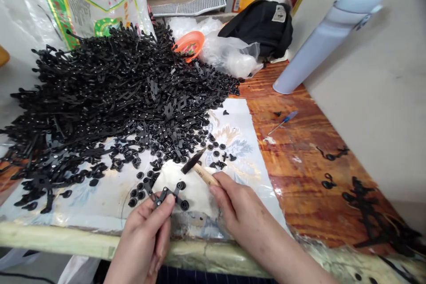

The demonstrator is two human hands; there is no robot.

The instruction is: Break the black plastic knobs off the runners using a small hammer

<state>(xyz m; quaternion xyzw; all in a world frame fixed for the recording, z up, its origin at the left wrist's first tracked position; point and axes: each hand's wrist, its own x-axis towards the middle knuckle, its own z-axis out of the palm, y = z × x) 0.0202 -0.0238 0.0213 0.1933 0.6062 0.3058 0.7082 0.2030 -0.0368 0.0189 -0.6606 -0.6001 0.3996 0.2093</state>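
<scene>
My left hand [153, 222] pinches a black plastic linkage [163, 196] of crossed arms with round knobs at its ends. It is held just above a white pad [199, 195] near the table's front edge. My right hand [233, 199] is closed round the wooden handle of a small hammer [208, 175]. The hammer's dark head [193, 162] is raised a little beyond the linkage and apart from it. Loose round black caps [138, 193] lie to the left of the pad.
A large heap of black plastic linkages [100, 84] covers the back left. On the bare wood at right lie a blue-handled screwdriver [282, 122] and a dark bundle of parts [369, 217]. A pale blue tube [322, 44] leans by the wall; a black bag [262, 26] sits behind.
</scene>
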